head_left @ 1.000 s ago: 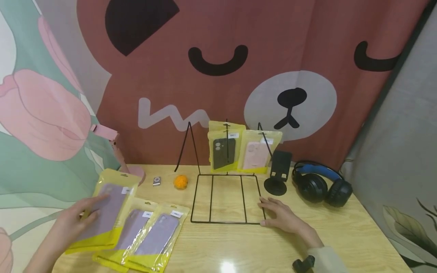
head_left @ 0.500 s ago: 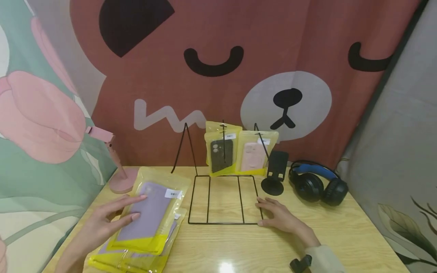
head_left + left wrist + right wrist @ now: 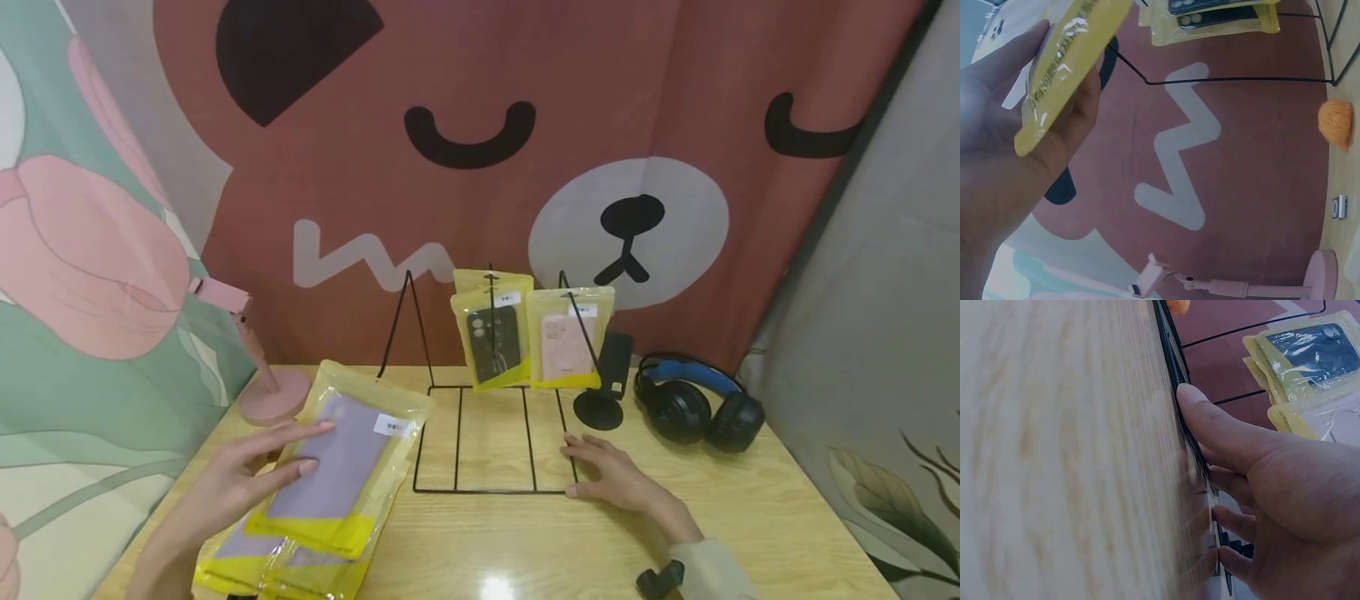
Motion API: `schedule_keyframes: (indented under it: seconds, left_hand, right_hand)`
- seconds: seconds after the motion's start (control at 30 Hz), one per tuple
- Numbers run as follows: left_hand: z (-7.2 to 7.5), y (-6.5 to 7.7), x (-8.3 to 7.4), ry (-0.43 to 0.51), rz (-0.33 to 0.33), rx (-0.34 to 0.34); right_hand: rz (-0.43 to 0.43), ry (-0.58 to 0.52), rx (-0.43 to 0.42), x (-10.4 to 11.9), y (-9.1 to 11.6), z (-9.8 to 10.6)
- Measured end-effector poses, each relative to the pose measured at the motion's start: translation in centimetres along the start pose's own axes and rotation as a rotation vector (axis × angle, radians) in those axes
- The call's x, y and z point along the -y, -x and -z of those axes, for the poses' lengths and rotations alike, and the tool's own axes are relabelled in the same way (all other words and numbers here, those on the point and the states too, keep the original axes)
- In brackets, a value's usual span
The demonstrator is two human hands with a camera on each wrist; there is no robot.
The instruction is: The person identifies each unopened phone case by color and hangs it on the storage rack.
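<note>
My left hand [image 3: 225, 483] pinches a yellow-edged clear pouch [image 3: 341, 467] with a purple phone case inside, thumb on its front. It is raised, and overlaps more purple-case pouches [image 3: 315, 575] on the table in the head view. The left wrist view shows this pouch [image 3: 1075, 69] from its yellow bottom end. My right hand [image 3: 626, 479] rests at the right front corner of a black wire display rack [image 3: 530, 442], fingers spread along its base bar. From the rack's hooks hang pouches with a black phone case [image 3: 495, 342] and a pink one [image 3: 567, 346].
A pink stand [image 3: 273, 396] is at the back left. Behind the rack's right side are a black phone stand [image 3: 598, 410] and black headphones [image 3: 678, 410]. An orange ball [image 3: 1335, 124] and a small silver player [image 3: 1340, 207] show in the left wrist view.
My left hand has carried the pouch right, toward the rack, over the other pouches. The hanging pouches have swung slightly to the right. My right hand has stayed at the rack's corner.
</note>
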State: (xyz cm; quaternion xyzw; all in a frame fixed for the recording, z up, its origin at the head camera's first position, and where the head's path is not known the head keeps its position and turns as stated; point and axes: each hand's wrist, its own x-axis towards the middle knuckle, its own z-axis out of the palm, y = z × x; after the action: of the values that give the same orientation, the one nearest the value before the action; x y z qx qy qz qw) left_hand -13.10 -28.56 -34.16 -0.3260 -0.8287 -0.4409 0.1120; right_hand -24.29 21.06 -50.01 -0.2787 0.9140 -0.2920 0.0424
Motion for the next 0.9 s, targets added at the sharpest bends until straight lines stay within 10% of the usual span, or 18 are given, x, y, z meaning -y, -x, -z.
schedule_keyframes:
  seconds: [0.4, 0.9]
  left_hand:
    - [-0.5, -0.6, 1.4, -0.069, 0.143, -0.028]
    - [-2.0, -10.1, 8.2, -0.038, 0.177, -0.097]
  right_hand:
    - [0.008, -0.017, 0.011, 0.0, 0.0, -0.2]
    - [0.029, -0.014, -0.003, 0.0, 0.2, 0.1]
